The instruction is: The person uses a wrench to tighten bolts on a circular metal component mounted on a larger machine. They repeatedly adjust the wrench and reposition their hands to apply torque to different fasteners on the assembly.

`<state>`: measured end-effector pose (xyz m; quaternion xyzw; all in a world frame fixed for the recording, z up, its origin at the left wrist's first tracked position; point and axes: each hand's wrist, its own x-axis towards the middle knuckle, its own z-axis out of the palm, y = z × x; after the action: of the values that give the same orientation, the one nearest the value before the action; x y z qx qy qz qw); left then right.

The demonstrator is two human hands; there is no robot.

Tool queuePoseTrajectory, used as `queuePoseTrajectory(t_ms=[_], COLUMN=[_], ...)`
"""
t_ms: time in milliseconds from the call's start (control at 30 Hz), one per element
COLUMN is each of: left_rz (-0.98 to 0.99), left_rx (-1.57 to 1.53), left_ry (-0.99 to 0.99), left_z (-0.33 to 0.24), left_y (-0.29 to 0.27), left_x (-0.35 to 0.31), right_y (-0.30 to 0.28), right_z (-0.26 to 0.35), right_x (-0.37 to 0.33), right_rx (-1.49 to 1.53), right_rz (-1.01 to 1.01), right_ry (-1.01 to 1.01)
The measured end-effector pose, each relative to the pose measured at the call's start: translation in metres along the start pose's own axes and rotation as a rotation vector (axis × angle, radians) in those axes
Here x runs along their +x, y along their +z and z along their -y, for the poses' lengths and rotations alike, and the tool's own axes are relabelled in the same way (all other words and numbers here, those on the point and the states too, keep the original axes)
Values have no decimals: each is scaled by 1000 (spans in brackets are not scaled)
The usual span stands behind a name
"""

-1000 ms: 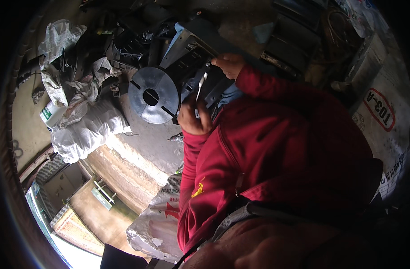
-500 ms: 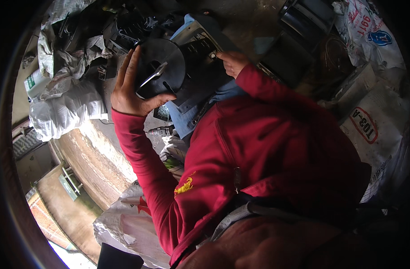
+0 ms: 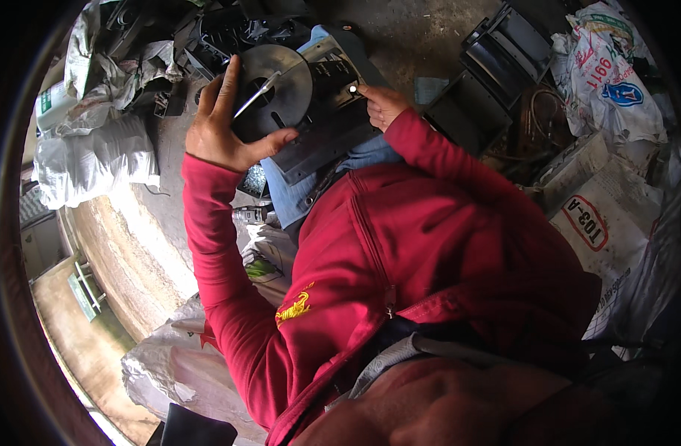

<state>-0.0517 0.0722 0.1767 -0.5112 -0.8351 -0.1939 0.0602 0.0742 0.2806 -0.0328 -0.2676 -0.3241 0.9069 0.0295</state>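
A dark round disc [image 3: 292, 83] with a slot and a central opening sits on a black panel [image 3: 327, 126] over my blue-trousered lap. My left hand [image 3: 220, 134] spans the disc's left edge, fingers up along the rim and thumb across the lower side. Slanting over the disc is a slim shiny metal bar [image 3: 257, 97], its broader end toward the upper right. At the panel's right side, my right hand [image 3: 387, 105] has thumb and index finger closed at a small bright round piece [image 3: 353, 88]. Whether that piece is fixed to the panel I cannot tell.
A power drill [image 3: 249, 215] lies below my left forearm, near a small tray of metal bits [image 3: 254, 181]. Black parts [image 3: 243, 33] pile up beyond the disc. Black housings [image 3: 508, 48] and printed white sacks [image 3: 615, 89] stand at right; white wrapped bundles [image 3: 95, 160] at left.
The whole view has shifted slightly, and the disc now catches more light. Both hands keep their places on the disc and at the panel's right side.
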Motion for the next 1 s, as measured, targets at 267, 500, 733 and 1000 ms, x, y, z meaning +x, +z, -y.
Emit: queuePoseTrajectory(t_ms=[267,500,733,1000], left_rz=[-124,-407,-42,-180], left_rx=[-160,-527,-427,-64], left_ry=[-96,-103,-311,-65], left_z=[-7,-43,-42,-38], left_y=[0,42,139,162], left_x=[-9,-85,-68,-46], right_y=[4,9,7,3], right_z=[-5,2,-2,-1], right_x=[0,-5,-10,-9], right_rx=[-56,-38,-73,-37], right_rz=[-77,-120,-65,-82], right_ry=[-57,-81,-128,-130])
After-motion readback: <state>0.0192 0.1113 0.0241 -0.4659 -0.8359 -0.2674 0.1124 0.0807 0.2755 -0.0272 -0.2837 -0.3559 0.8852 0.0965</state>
